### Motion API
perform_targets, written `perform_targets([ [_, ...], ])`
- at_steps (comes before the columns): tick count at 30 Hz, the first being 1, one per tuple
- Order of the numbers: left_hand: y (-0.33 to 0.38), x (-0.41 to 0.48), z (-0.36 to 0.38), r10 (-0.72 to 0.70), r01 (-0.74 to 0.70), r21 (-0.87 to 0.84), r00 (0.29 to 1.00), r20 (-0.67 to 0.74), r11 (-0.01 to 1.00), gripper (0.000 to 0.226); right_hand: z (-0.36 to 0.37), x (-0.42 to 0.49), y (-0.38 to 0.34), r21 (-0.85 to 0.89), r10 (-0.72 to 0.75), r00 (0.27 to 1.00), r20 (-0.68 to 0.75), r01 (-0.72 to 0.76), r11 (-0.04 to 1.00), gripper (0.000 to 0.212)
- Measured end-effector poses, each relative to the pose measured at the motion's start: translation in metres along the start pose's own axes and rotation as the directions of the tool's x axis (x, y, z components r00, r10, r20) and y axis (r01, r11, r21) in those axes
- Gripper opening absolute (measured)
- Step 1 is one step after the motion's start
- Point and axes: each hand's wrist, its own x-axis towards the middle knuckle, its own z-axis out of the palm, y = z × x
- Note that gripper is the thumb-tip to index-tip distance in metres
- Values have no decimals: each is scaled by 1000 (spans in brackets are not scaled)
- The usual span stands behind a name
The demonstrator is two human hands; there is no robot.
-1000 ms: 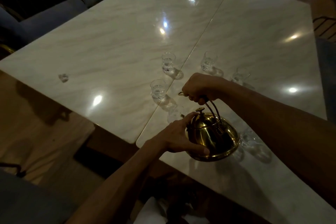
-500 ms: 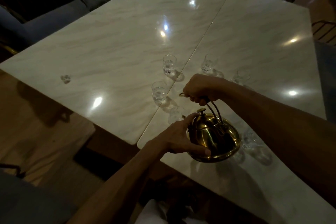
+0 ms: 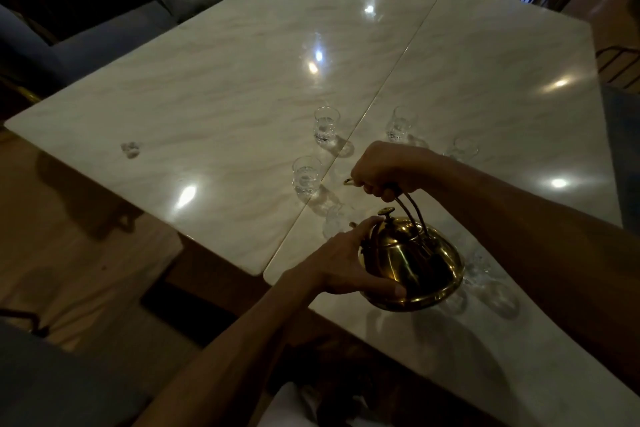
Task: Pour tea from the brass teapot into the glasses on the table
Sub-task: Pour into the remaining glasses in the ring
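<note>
Brass teapot (image 3: pixel 412 262) sits low and right of centre in the frame, tipped toward the upper left, and you hold it two ways: your right hand (image 3: pixel 384 168) has its fingers curled tight round the top of the handle (image 3: pixel 407 206), while your left hand (image 3: pixel 343 267) spreads its fingers against the pot's side, thumb along the lower rim. Just beyond the left fingertips stands the nearest glass (image 3: pixel 337 224), faint and half hidden, so you cannot confirm where the spout points or whether tea is running. Tip further without seeing the spout and the stream may miss the rim and run across the table (image 3: pixel 214 87). Another glass (image 3: pixel 481 270) sits just beside the pot's right flank; a swing of the body could knock it. The lid knob (image 3: pixel 386 211) is uncovered, so a steep tilt might drop the lid. Polished pale marble, two slabs butted together, would spread any spill. Dim room, ceiling lights mirrored, a cushioned seat (image 3: pixel 104 31) upper left.
</note>
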Motion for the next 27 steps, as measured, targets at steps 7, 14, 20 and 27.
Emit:
perform_targets([
  [7, 0, 0, 0, 20, -20, -2, 1000, -14, 1000, 115, -1, -4, -2, 2, -18, 1000, -20, 18, 1000, 21],
  [14, 0, 1, -1, 36, -36, 27, 999, -16, 999, 113, -2, -7, 1, 35, -32, 999, -36, 34, 999, 19],
  [20, 1, 5, 1, 51, -50, 58, 999, -4, 997, 123, -4, -11, 8, 65, -39, 998, -46, 42, 997, 15],
  [27, 1, 11, 0, 98, -97, 124, 995, -2, 988, 123, -11, -16, 17, 145, -68, 994, -82, 79, 986, 30],
])
